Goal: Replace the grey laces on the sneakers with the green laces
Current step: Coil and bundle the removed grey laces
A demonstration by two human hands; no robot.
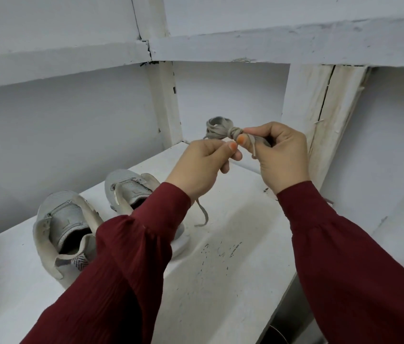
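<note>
Two grey sneakers stand side by side on the white shelf (pixel 220 244), the left sneaker (pixel 64 229) nearer and the right sneaker (pixel 131 187) partly hidden by my left sleeve. No laces show in their eyelets. Above the shelf I hold a knotted bundle of grey lace (pixel 220 129). My right hand (pixel 277 155) pinches the bundle beside its knot. My left hand (pixel 203 162) pinches a loose grey lace end that hangs under my wrist to the shelf (pixel 203 214). No green laces are in view.
White shelving surrounds the work: a shelf board above, a vertical divider (pixel 166 103) behind the sneakers, and a cracked post (pixel 327 115) at the right. The shelf's front edge runs at lower right, with a dark gap below it.
</note>
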